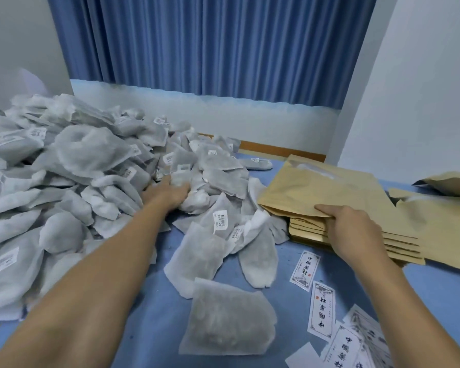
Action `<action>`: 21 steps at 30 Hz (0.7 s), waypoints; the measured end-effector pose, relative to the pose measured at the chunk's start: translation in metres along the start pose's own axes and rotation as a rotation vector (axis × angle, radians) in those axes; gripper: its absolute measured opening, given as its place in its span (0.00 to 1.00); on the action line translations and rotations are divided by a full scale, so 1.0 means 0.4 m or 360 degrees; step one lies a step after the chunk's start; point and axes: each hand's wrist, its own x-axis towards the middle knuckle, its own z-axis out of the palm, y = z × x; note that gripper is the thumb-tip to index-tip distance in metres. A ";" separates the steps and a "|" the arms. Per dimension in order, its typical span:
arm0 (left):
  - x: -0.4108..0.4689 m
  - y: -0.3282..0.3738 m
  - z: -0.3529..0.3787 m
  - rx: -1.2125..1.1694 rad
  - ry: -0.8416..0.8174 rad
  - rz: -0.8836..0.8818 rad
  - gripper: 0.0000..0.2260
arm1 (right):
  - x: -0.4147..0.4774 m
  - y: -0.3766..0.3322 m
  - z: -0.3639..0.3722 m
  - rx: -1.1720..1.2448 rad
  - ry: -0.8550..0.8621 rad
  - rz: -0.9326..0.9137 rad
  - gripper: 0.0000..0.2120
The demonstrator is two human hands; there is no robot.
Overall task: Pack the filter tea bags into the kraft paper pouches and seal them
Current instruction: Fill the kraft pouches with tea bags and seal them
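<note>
Tea bags lie in a big heap on the left half of the desk. Your left hand is the nearer one, with its fingers dipped into the heap's right side, but blur hides whether they pinch a bag. Your right hand pinches the top pouch of the stack toward the right edge, thumb above. I judge a bag must travel right, over loose bags. Free room lies toward the near edge, beside the labels.
</note>
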 end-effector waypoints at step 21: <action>-0.369 0.255 0.032 -0.0701 0.0877 0.1303 0.22 | -0.003 0.009 -0.070 0.0357 0.0235 -0.0014 0.17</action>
